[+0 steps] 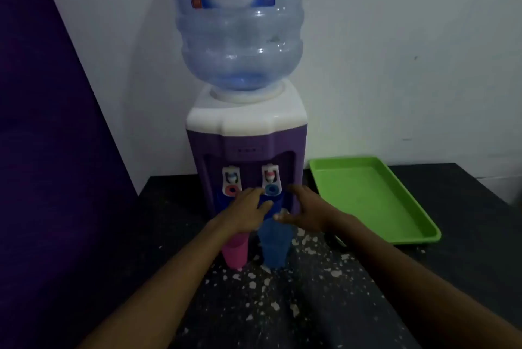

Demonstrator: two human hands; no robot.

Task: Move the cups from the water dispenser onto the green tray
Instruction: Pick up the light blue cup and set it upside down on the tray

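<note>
Under the two taps of the purple-and-white plastic water dispenser (pixel 246 151) stand two plastic cups side by side: a pink tapered plastic cup (pixel 236 249) on the left and a blue translucent plastic cup (pixel 275 244) on the right, both upright on the dark speckled tabletop (pixel 282 306). Their rims are hidden by the hands, so I cannot tell what, if anything, is in them. On the dispenser sits an inverted clear blue water bottle (pixel 240 38), its label upside down.

From the head view, the left hand (pixel 248 213) lies over the top of the pink cup, fingers loosely spread and reaching toward the taps (whether it grips the cup cannot be told). The right hand (pixel 303 211) hovers just beside the blue cup, fingers apart, thumb near the cup's rim.

Right of the dispenser lies the green rectangular plastic tray (pixel 418 224), holding nothing, its far edge near the white wall (pixel 395 52). Open tabletop separates the cups from the tray's near corner. A purple panel (pixel 42 122) borders the left side.
</note>
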